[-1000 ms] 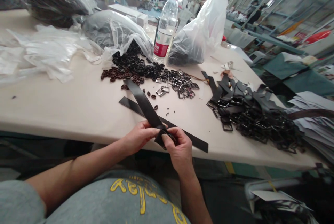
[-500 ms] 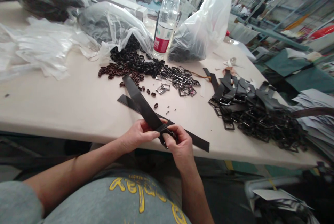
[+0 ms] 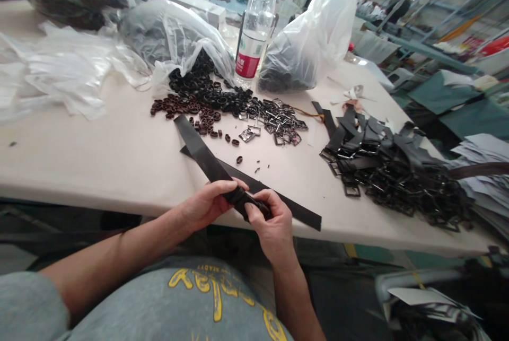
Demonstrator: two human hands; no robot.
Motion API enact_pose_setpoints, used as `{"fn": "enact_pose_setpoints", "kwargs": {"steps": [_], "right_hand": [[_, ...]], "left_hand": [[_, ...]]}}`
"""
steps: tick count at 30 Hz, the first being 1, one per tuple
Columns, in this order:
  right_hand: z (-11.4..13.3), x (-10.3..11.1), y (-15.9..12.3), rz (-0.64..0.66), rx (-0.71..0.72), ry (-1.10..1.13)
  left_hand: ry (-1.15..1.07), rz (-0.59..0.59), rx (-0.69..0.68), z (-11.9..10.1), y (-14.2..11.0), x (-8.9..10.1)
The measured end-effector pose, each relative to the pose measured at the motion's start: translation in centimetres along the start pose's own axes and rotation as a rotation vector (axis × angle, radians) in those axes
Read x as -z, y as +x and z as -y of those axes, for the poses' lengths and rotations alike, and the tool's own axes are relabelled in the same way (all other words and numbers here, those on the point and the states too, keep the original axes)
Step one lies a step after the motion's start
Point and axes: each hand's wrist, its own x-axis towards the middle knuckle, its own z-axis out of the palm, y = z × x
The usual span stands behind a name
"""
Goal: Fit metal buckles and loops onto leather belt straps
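Note:
A black strap [image 3: 199, 147] runs from the table's middle down to the front edge, where both my hands grip its near end. My left hand [image 3: 209, 202] is closed round the strap just behind the end. My right hand [image 3: 270, 221] pinches the folded end, where a small dark loop or buckle sits, half hidden by the fingers. A second black strap [image 3: 294, 211] lies flat on the table under them, reaching to the right.
Piles of dark loops [image 3: 199, 99] and metal buckles [image 3: 278, 121] lie mid-table. A heap of finished buckled straps [image 3: 393, 168] sits right. A water bottle [image 3: 256, 25] and plastic bags [image 3: 314, 38] stand behind; crumpled plastic [image 3: 59, 73] lies left.
The held strap's far end has swung a little to the left. My hands have stayed at the table's front edge, still working the strap's near end.

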Motion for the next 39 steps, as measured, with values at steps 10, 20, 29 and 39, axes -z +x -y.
{"fn": "enact_pose_setpoints", "kwargs": {"steps": [10, 20, 29, 39], "right_hand": [[-0.9, -0.3, -0.2, -0.210, 0.181, -0.086], [-0.9, -0.2, 0.0, -0.184, 0.016, 0.410], [-0.9, -0.4, 0.0, -0.206, -0.036, 0.493], [-0.7, 0.0, 0.6, -0.035, -0.047, 0.489]], "left_hand": [[-0.028, 0.020, -0.106, 1.8, 0.5, -1.2], [0.011, 0.122, -0.114, 2.1, 0.1, -2.2], [0.115, 0.150, -0.208, 3.5, 0.1, -2.1], [0.271, -0.019, -0.325, 2.7, 1.2, -1.3]]}}
